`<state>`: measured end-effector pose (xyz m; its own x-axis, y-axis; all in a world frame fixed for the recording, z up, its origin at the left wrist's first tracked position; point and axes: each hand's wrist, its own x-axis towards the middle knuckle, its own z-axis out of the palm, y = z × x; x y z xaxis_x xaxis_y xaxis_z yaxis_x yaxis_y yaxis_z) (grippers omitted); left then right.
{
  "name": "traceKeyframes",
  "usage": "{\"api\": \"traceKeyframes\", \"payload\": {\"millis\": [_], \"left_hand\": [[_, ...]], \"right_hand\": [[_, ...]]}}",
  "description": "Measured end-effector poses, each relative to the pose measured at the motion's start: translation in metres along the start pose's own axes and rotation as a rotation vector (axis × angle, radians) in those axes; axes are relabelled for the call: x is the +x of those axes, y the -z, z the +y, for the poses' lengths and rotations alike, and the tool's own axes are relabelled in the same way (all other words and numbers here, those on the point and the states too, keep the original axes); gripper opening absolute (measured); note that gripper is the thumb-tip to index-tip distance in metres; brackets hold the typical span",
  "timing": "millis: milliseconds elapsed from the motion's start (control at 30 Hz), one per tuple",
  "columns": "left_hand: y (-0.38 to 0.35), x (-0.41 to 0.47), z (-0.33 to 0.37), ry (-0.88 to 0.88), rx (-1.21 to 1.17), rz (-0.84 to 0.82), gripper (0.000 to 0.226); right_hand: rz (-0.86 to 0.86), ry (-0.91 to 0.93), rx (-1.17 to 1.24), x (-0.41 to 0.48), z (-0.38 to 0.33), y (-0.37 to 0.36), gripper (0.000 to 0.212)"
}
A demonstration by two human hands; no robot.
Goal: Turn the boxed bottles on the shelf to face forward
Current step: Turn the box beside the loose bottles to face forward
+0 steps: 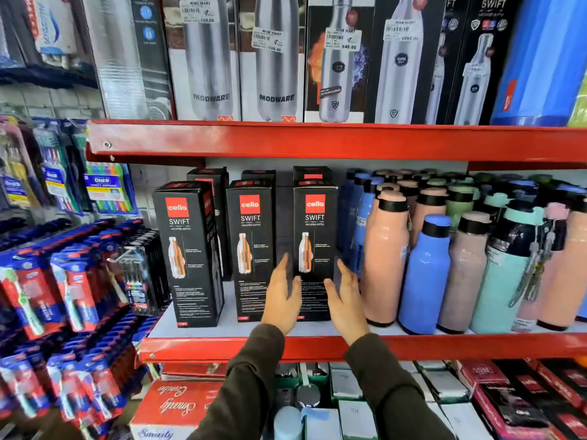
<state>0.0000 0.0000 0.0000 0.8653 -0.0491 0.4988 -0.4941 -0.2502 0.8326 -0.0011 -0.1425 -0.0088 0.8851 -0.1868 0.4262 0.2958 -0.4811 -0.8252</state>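
Head view: both open hands point(314, 296) flank a black cardboard box point(314, 249).

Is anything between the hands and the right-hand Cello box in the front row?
Nothing visible. The left hand and right hand flank the right box at its lower half, fingers open, at or very near its sides. The middle box stands apart on the left, the pink bottle close on the right.
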Motion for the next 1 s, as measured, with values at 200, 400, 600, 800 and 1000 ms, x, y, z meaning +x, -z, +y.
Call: {"api": "traceKeyframes", "payload": {"millis": [200,400,600,800,1000], "left_hand": [[-0.012,0.007,-0.009,0.223,0.001,0.039,0.049],[-0.015,0.01,-0.013,0.214,-0.007,0.122,0.043],[-0.013,0.009,-0.016,0.202,-0.045,0.125,0.042],[-0.015,0.002,-0.008,0.151,-0.137,0.131,0.042],[-0.019,-0.003,0.001,0.112,-0.309,0.208,0.033]], "right_hand": [[0.002,-0.049,0.097,0.004,0.013,-0.009,0.041],[0.065,0.001,0.138,0.009,0.018,-0.01,0.038],[0.079,0.027,0.168,0.003,0.019,-0.007,0.037],[0.093,0.031,0.189,-0.002,0.015,0.003,0.057],[0.067,0.095,0.148,-0.001,0.005,0.013,0.096]]}}
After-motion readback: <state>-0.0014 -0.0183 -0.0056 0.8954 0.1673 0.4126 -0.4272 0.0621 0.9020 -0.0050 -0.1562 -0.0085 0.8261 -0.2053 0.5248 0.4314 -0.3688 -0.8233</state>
